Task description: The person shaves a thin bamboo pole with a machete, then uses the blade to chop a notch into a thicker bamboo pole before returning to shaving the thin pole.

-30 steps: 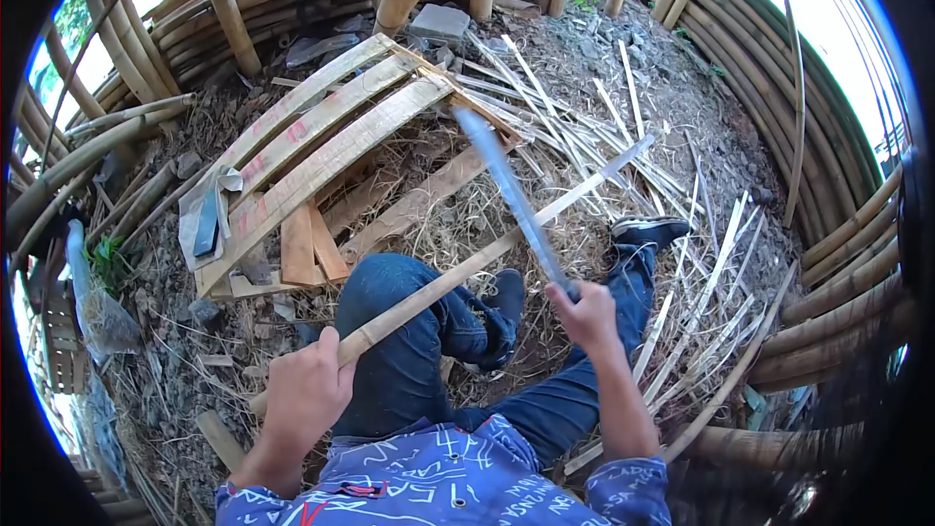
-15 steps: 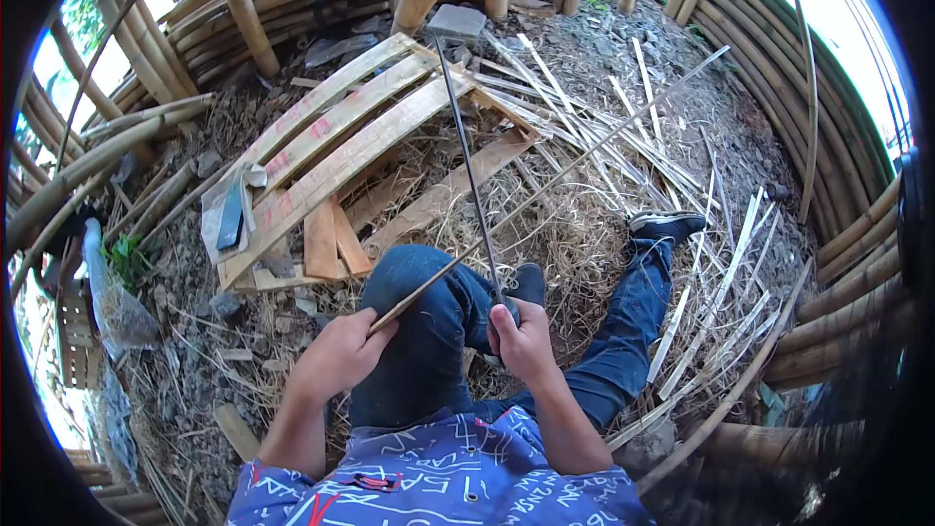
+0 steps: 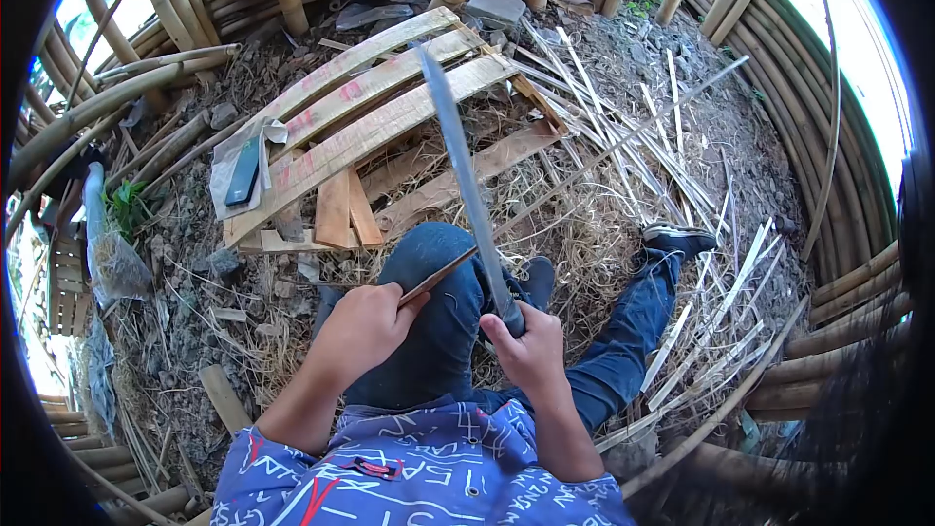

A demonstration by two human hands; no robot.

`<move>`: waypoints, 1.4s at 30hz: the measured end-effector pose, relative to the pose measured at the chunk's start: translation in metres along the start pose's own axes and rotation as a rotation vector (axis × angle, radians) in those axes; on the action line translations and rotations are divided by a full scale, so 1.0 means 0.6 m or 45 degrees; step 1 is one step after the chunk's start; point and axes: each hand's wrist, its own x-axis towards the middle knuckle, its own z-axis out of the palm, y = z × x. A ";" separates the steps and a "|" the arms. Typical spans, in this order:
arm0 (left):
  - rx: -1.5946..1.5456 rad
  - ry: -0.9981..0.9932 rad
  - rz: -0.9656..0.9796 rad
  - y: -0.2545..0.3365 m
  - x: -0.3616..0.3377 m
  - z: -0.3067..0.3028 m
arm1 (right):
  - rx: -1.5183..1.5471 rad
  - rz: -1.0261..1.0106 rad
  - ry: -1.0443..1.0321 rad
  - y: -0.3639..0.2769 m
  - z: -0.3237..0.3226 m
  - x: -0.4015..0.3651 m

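Observation:
My left hand point(image 3: 372, 329) is closed around the near end of a long thin bamboo strip point(image 3: 623, 141), which slants up and away to the right. In my right hand point(image 3: 527, 346) is the dark handle of a long-bladed knife point(image 3: 458, 151). Its blade points away from me, tilted a little left, with the flat side partly showing. The blade crosses over the strip just beyond my knee, and whether they touch I cannot tell. My bent leg point(image 3: 429, 268) lies under both hands.
A slatted wooden pallet point(image 3: 365, 131) stands ahead, with a phone point(image 3: 243, 173) on a wrapper at its left end. Split bamboo strips point(image 3: 716, 302) lie scattered at the right. Bamboo poles point(image 3: 779, 97) form a fence around, and a grey block point(image 3: 495, 8) sits beyond the pallet.
The knife blade has turned from edge-on to show its broad side, and its tip has shifted left. My left hand and the strip's near end have moved slightly right. The view has shifted a little.

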 end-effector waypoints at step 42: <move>0.170 0.076 -0.007 0.007 0.001 0.003 | -0.566 -0.248 0.184 0.064 -0.085 0.037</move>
